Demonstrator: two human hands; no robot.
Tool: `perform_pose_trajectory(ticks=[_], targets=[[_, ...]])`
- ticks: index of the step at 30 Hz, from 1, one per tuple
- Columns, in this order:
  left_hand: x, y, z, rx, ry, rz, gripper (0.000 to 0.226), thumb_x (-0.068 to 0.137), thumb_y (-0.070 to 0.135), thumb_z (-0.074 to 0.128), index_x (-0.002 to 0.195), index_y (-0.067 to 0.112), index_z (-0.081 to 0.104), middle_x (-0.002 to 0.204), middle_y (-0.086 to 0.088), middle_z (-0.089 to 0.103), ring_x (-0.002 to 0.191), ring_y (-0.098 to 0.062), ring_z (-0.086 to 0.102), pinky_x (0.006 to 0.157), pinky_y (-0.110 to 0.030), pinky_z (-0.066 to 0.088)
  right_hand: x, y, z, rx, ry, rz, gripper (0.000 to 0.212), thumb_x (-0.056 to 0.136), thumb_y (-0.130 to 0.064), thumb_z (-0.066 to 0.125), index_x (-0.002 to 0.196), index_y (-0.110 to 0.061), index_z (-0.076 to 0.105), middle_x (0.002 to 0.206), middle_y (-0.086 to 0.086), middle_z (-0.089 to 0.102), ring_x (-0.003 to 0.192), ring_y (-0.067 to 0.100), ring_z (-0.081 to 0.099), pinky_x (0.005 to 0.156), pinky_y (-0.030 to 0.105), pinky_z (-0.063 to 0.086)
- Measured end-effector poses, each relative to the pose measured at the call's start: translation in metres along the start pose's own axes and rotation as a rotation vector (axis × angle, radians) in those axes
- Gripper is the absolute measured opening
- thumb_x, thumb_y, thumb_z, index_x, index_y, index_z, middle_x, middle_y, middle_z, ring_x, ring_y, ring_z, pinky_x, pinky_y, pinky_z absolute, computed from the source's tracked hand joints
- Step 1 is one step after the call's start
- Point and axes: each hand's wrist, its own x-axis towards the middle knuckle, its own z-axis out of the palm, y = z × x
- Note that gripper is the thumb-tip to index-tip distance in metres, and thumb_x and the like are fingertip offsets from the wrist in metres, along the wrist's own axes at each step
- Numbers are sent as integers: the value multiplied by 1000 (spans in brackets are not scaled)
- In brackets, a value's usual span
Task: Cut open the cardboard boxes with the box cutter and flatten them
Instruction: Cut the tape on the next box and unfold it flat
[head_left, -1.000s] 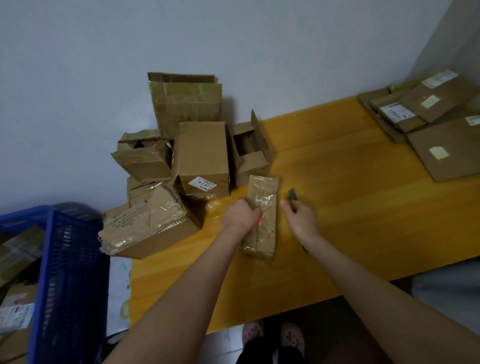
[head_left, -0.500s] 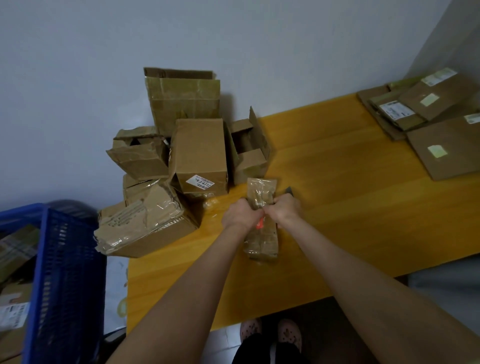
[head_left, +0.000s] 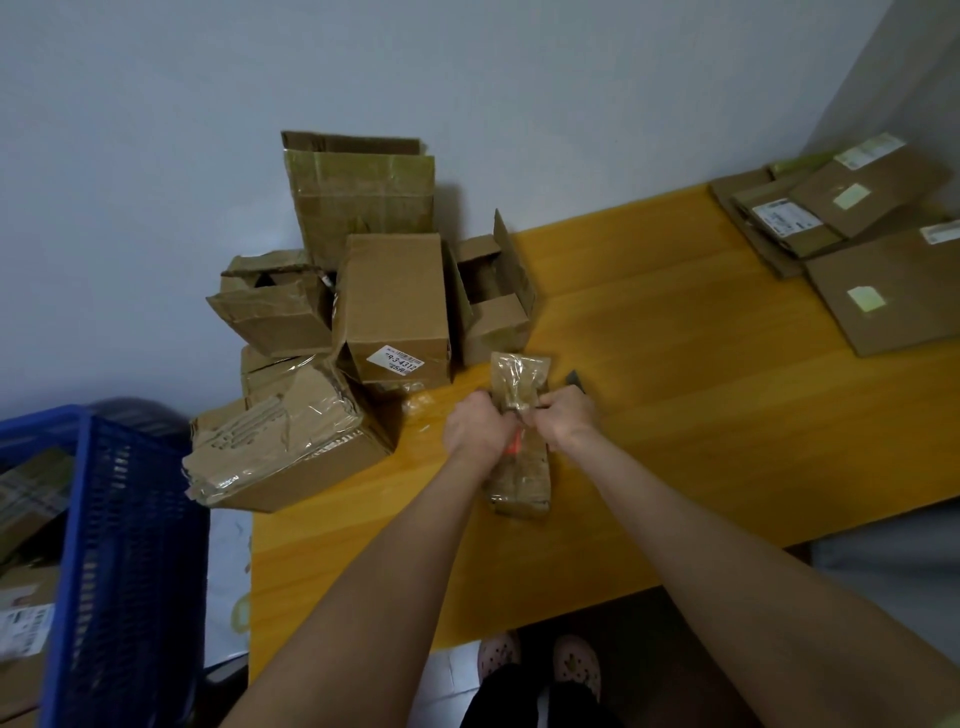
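Gripping the taped box (head_left: 521, 480), left hand (head_left: 475, 428) fingers curl tight; right hand (head_left: 566, 422) fingers clutch the box cutter (head_left: 576, 379)

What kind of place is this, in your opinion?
Probably a room in a home, used for sorting parcels: a wooden table against a bare wall, a pile of used cardboard boxes, and slippers on the person's feet.
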Motion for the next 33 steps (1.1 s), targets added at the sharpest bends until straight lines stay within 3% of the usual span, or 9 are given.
perform_pose_trajectory(ticks=[4,9,12,15,19,23,27,30,33], targets=[[-2,-9,-6,-125,-90,50,21,89,30,62,102,15,59,105,-9,68,92,-29,65,75,-34,54,-4,8,-3,53,-13,-25,15,88,-25,66,84,-12,73,83,5,72,79,24,69,75,41,58],[-4,-22,-29,-288,-44,97,86,82,28,75,150,16,24,142,-12,44,119,-30,56,97,-43,50,-21,0,-23,-276,-58,-145,13,92,-33,59,90,-23,65,77,-2,62,80,23,65,72,38,55],[4,-25,-38,-209,-48,179,91,84,27,73,153,19,16,148,-12,38,129,-31,47,104,-46,45,-42,-7,-23,-539,-167,-112,83,79,-59,64,143,-18,32,121,6,59,104,25,61,74,35,51],[0,-33,-30,-99,-87,200,65,91,31,62,147,15,33,136,-14,51,117,-31,55,96,-45,50,-67,0,-3,-632,-198,-135,126,67,-62,74,152,-21,-9,153,9,23,134,32,36,93,41,45],[-11,-56,-37,75,-14,440,79,83,29,67,150,21,27,142,-7,42,129,-26,42,105,-43,41,-70,6,2,-671,-146,-262,113,77,-40,75,152,-24,-8,151,3,26,136,32,29,101,41,41],[-13,-73,-53,219,-260,577,115,72,28,77,154,23,-3,161,0,8,146,-23,13,117,-43,25,-62,2,-5,-865,-123,-583,101,77,-33,74,152,-26,8,148,-1,32,129,26,35,108,40,32],[-11,-78,-50,338,-268,586,116,69,35,82,154,19,6,156,-2,15,140,-24,29,111,-39,35,-55,8,-10,-787,-187,-601,97,75,-33,74,151,-30,13,145,-4,37,128,23,37,106,40,34],[-11,-81,-47,390,-156,616,101,69,37,82,149,14,25,141,-4,34,125,-24,45,104,-35,42,-53,8,-17,-440,-264,-524,78,80,-50,68,146,-28,32,142,-4,44,127,22,42,102,40,40],[-11,-87,-52,385,-132,609,95,70,40,81,146,15,30,137,-3,36,119,-22,47,101,-34,44,-34,9,-29,121,-18,-290,32,97,-39,49,119,-17,56,121,7,61,110,26,58,85,35,48]])
